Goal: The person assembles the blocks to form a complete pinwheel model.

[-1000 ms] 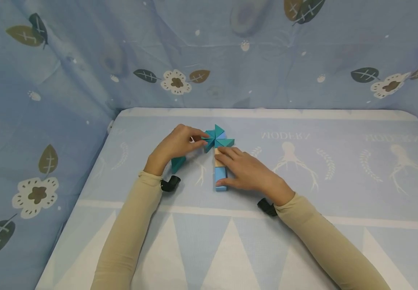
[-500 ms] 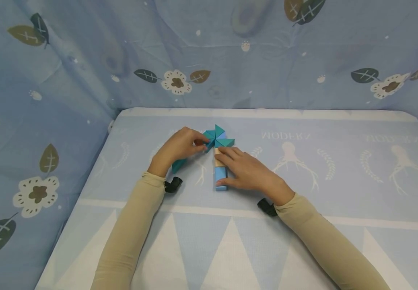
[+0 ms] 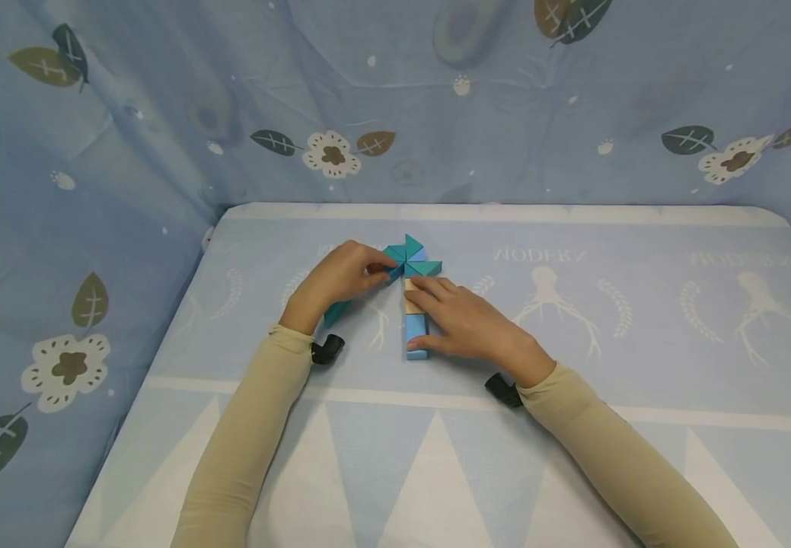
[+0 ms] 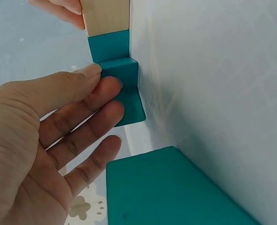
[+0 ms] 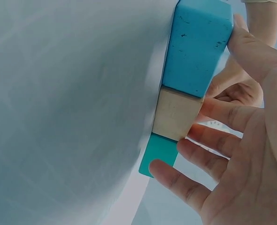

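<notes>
Teal triangular blocks form a pinwheel [image 3: 425, 268], with a lighter blue piece at its upper right. My left hand [image 3: 343, 272] reaches its left side, where thumb and index finger pinch a teal triangular block [image 4: 128, 72]. From the pinwheel a column runs toward me: a plain wooden block [image 5: 178, 115], then a blue block [image 5: 195, 51]. Along this column lies my right hand [image 3: 467, 323], fingers extended; its fingertips touch the wooden block and its thumb rests on the blue block's near end. Another teal block [image 3: 335, 313] lies apart, partly hidden by the left wrist.
The blocks lie on a table with a pale blue and white patterned cloth [image 3: 628, 365]. A blue curtain [image 3: 464, 144] with flowers and leaves hangs behind and at the left. Dark wrist cameras sit under the left wrist [image 3: 327, 349] and the right wrist [image 3: 502, 390].
Over the past second my left hand has shifted slightly right and closer to the pinwheel, its fingers covering more of the left side. My right hand stays in place on the column.
</notes>
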Demonstrator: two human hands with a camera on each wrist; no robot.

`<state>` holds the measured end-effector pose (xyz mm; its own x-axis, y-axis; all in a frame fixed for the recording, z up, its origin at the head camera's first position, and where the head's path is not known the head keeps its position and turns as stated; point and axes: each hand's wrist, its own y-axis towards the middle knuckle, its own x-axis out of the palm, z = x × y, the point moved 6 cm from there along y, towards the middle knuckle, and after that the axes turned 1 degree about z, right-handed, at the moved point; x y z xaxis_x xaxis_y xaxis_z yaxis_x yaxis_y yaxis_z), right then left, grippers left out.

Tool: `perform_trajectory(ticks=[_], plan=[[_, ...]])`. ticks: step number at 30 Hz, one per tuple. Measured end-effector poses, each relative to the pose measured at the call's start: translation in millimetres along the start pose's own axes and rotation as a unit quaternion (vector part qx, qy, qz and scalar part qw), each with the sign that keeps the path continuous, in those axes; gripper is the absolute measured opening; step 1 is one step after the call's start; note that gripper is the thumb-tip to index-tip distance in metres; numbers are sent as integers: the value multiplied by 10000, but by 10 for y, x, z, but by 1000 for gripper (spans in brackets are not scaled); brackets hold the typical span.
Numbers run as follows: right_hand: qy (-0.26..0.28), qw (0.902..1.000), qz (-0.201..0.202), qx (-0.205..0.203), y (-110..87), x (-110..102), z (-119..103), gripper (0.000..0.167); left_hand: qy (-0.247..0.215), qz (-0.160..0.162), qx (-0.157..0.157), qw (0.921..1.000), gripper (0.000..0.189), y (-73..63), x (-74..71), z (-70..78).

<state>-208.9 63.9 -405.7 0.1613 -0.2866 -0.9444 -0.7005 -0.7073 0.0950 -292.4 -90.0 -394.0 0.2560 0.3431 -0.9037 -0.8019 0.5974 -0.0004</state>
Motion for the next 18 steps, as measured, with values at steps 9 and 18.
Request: perform_trajectory(ticks=[9,18], plan=[[58,9999,-42,81,-10,5,22,79,51,104,126,9999,27,-8,-71,66],[43,9999,-78,105,-8,23,31,78,123,694,494,9963,25,-149,-308,251]])
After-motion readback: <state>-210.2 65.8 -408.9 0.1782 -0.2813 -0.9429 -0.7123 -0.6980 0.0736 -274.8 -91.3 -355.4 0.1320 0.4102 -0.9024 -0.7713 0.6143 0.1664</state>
